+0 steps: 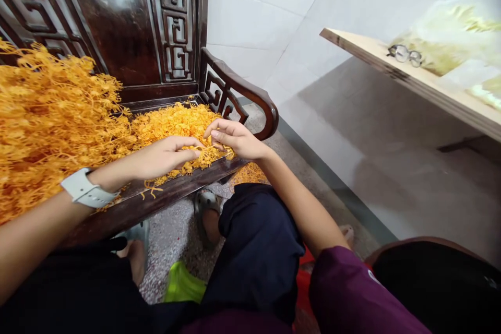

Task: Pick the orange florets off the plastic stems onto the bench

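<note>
My left hand [170, 156], with a pale watch [88, 188] on the wrist, reaches over the front of a dark wooden bench [172, 190]. Its thumb and fingers come together at a thin orange plastic piece [213, 147]. Facing it, my right hand [237, 138] is bent inward, with its fingers curled on the same piece. Just behind both hands lies a low pile of small branching orange plastic pieces [172, 122]. A larger, taller heap of linked orange pieces [50, 125] fills the bench on the left. Parts of the fingertips are hidden.
The bench's curved armrest [250, 88] rises beyond my right hand. At upper right, a wooden board [364, 55] carries eyeglasses [407, 56] and bags with pale yellow contents [450, 36]. More orange pieces [249, 173] lie below the bench. A black rounded seat [434, 282] is at lower right.
</note>
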Demonstrator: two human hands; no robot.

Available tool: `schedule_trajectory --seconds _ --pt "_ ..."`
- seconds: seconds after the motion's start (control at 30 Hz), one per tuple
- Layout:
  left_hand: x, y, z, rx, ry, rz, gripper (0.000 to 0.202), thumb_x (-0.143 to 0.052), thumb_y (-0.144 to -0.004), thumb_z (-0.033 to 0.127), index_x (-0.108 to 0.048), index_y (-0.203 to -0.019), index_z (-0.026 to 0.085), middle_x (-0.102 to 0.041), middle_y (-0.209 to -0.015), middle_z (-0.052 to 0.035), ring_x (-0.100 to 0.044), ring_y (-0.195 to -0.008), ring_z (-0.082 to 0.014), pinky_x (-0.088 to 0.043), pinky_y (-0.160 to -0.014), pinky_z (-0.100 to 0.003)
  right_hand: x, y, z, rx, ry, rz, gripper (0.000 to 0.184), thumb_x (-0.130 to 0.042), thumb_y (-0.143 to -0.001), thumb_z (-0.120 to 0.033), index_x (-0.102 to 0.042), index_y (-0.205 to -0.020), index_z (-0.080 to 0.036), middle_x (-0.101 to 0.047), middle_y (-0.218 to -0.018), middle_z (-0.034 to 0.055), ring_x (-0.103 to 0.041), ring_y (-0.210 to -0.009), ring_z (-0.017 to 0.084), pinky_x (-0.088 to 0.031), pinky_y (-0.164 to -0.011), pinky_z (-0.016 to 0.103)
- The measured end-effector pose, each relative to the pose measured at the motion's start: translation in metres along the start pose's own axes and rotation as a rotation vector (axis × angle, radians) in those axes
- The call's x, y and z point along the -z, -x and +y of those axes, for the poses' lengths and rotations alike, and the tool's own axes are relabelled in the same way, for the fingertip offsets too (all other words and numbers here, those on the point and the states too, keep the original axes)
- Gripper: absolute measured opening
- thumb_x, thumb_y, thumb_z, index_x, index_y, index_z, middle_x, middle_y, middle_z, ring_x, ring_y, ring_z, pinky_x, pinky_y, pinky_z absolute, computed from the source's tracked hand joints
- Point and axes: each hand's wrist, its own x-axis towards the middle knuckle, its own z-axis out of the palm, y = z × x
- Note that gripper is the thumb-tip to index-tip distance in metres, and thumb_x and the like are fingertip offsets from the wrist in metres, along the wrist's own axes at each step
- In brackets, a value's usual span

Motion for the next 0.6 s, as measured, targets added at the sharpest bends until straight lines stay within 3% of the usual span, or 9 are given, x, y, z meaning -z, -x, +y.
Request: schedule_trajectory --seconds 0.13,0.27,0.33,0.43,0.53,0.6 --pt "-0.003 0.000 -0.003 0.033 0.196 -0.008 0.038 -0.064 -0.101 0.052 -0.054 -0.080 0.022 -0.044 -0.057 0.0055 -0.035 -0.050 -0.0106 -0.031 -0.051 -0.026 -0.006 0.000 -0.006 0.015 0.234 0.041 0.040 -0.083 -0.094 -0.053 -0.070 -0.101 -0.017 -0.058 -0.083 -0.0026 -0.048 -0.071 0.011 -0.041 -0.067 0.026" --pt "-0.008 0.002 -0.004 0.092 0.321 0.140 0.033 -0.065 -0.102 0.048 -0.064 -0.085 0.020 -0.058 -0.058 0.0009 -0.048 -0.053 -0.0122 -0.038 -0.055 -0.025 -0.008 0.004 -0.011 0.142 0.550 0.126 0.064 -0.092 -0.083 -0.057 -0.067 -0.128 -0.019 -0.068 -0.111 0.0061 -0.062 -0.098 0.020 -0.053 -0.093 0.038" --pt "-0.011 0.002 -0.003 0.122 0.380 0.218 0.035 -0.066 -0.101 0.046 -0.065 -0.079 0.019 -0.059 -0.057 -0.0010 -0.051 -0.054 -0.0124 -0.041 -0.057 -0.024 -0.009 0.006 -0.012 0.263 0.741 0.161 0.074 -0.090 -0.084 -0.060 -0.063 -0.142 -0.022 -0.068 -0.130 0.0112 -0.062 -0.118 0.026 -0.048 -0.110 0.047" --pt "-0.013 0.002 0.001 0.166 0.514 0.259 0.030 -0.067 -0.100 0.044 -0.068 -0.083 0.019 -0.059 -0.055 -0.0012 -0.048 -0.050 -0.0122 -0.039 -0.052 -0.023 -0.013 0.006 -0.014 0.404 0.972 0.161 0.058 -0.083 -0.093 -0.057 -0.070 -0.140 -0.026 -0.066 -0.132 0.0112 -0.059 -0.127 0.028 -0.044 -0.116 0.050" --pt "-0.015 0.002 0.006 0.154 0.616 0.247 0.026 -0.066 -0.099 0.041 -0.071 -0.089 0.017 -0.058 -0.056 -0.0011 -0.045 -0.048 -0.0119 -0.036 -0.047 -0.023 -0.018 0.005 -0.016 0.478 1.092 0.206 0.024 -0.074 -0.103 -0.045 -0.079 -0.117 -0.026 -0.067 -0.125 0.0091 -0.061 -0.121 0.025 -0.044 -0.111 0.047" --pt "-0.016 0.002 0.008 0.122 0.615 0.279 0.028 -0.067 -0.099 0.039 -0.068 -0.084 0.016 -0.057 -0.057 -0.0012 -0.047 -0.050 -0.0113 -0.039 -0.048 -0.021 -0.021 0.004 -0.017 0.514 1.118 0.263 0.014 -0.071 -0.106 -0.036 -0.078 -0.107 -0.025 -0.070 -0.118 0.0078 -0.062 -0.115 0.024 -0.044 -0.108 0.045"
